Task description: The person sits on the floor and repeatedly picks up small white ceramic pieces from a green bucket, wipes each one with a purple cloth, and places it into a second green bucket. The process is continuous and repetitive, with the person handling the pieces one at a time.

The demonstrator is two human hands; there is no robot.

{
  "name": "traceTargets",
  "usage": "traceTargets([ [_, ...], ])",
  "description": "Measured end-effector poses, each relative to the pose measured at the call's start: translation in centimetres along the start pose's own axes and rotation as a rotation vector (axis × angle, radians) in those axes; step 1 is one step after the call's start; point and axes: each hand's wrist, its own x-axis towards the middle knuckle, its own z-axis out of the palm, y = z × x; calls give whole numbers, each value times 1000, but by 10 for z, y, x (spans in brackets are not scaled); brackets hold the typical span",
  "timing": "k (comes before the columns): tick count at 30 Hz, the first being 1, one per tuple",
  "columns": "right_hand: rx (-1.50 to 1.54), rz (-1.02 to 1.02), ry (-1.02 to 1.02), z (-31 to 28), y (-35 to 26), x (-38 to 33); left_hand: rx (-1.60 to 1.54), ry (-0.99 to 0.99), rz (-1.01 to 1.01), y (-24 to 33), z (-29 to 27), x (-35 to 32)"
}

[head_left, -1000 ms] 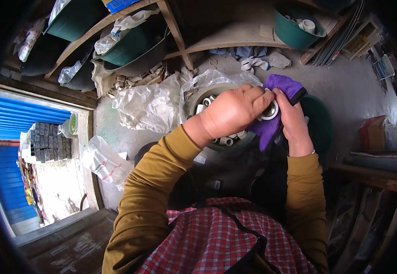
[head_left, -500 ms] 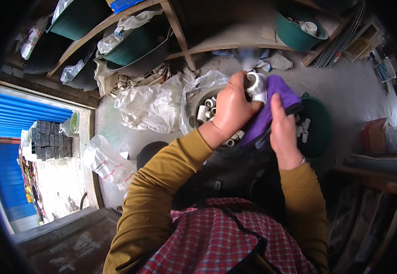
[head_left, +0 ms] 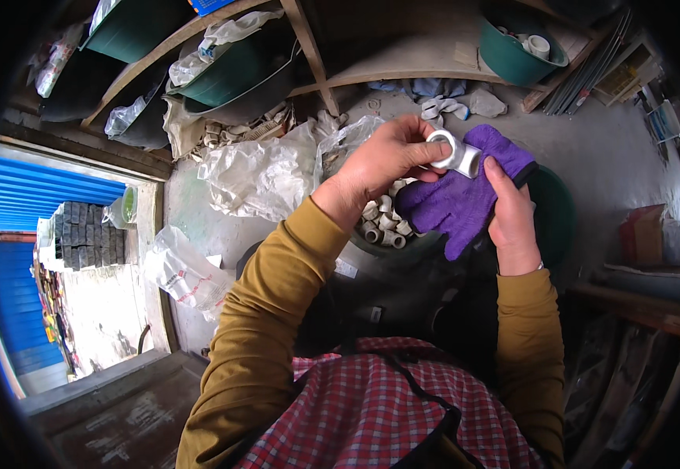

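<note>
My left hand (head_left: 393,156) pinches a white plastic pipe tee (head_left: 451,152) by its round open end. A purple cloth glove (head_left: 465,195) with a dark cuff hangs from my right hand (head_left: 510,215), whose thumb presses it near the fitting. Part of the glove lies against the fitting's far end; the right fingers are hidden behind the cloth. Below both hands, a tub holds many white pipe fittings (head_left: 384,223), partly covered by the glove. At the right, a dark green tub (head_left: 552,215) stands behind my right hand.
Clear plastic sheeting (head_left: 258,176) and a printed plastic bag (head_left: 187,270) lie on the floor at left. Shelves with green basins (head_left: 227,78) run along the back; another green basin (head_left: 517,59) holds fittings. A doorway opens at far left. A wooden bench (head_left: 637,309) stands at right.
The pipe fitting has turned in my left hand, so its round opening shows more. The glove has spread out and hangs lower, and my right hand has shifted slightly right.
</note>
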Motion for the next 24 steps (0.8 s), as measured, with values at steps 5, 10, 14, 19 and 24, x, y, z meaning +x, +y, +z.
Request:
traceTargets([
  [5, -849, -639, -181, -5, 17, -8, -233, 96, -61, -17, 7, 7],
  [10, -917, -676, 43, -14, 30, -9, -241, 48, 13, -36, 11, 5],
  [14, -466, -517, 142, -24, 17, -9, -235, 50, 27, -54, 18, 16],
  [19, -120, -195, 438, -62, -56, -14, -274, 189, -120, -92, 49, 43],
  [24, -80, -503, 604, -86, -68, 0, 89, 232, -253, -189, 119, 114],
])
